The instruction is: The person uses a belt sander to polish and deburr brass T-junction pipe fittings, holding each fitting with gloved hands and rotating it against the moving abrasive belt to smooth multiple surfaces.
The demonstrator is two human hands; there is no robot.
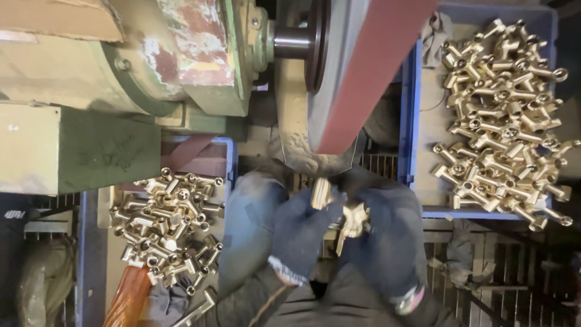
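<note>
Under the gritty belt (363,72), gloved hands grip a brass fitting (348,218).

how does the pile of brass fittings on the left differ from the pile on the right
The left pile is smaller and tightly bunched, low in the view beside the left hand. The right pile is larger and spreads loosely, from the top of its blue tray down past its near edge. The left pile looks paler; the right pile looks more golden. Both hold cross-shaped brass fittings in blue trays.
</note>
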